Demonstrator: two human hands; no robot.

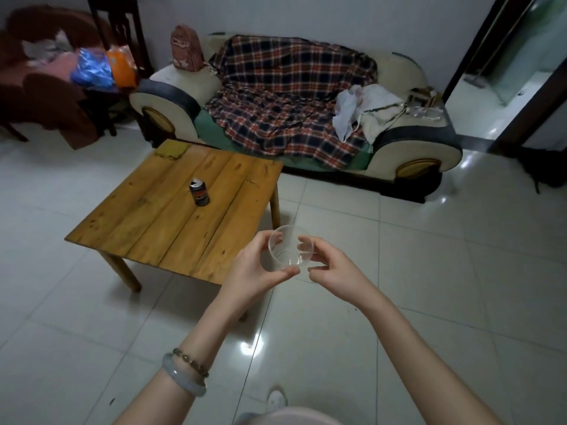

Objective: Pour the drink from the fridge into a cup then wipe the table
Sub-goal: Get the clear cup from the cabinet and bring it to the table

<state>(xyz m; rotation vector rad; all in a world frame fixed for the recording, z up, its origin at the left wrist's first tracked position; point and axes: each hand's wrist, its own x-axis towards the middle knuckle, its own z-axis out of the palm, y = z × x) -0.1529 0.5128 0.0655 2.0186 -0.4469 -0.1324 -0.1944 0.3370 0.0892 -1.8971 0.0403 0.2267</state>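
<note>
A clear plastic cup (pixel 290 249) is held in the air above the floor, just off the near right corner of the wooden table (pixel 159 228). My left hand (pixel 256 266) grips its left side and base. My right hand (pixel 329 265) pinches its right rim. The cup looks empty. A dark drink can (pixel 199 192) stands upright near the middle of the table, its top open. A yellow cloth (pixel 170 150) lies flat on the table's far left corner.
A sofa (pixel 408 148) with a plaid blanket (pixel 285 99) stands behind the table. A chair with bags (pixel 101 65) is at the back left. A doorway (pixel 506 65) opens at the right. White tiled floor (pixel 429 271) surrounds the table.
</note>
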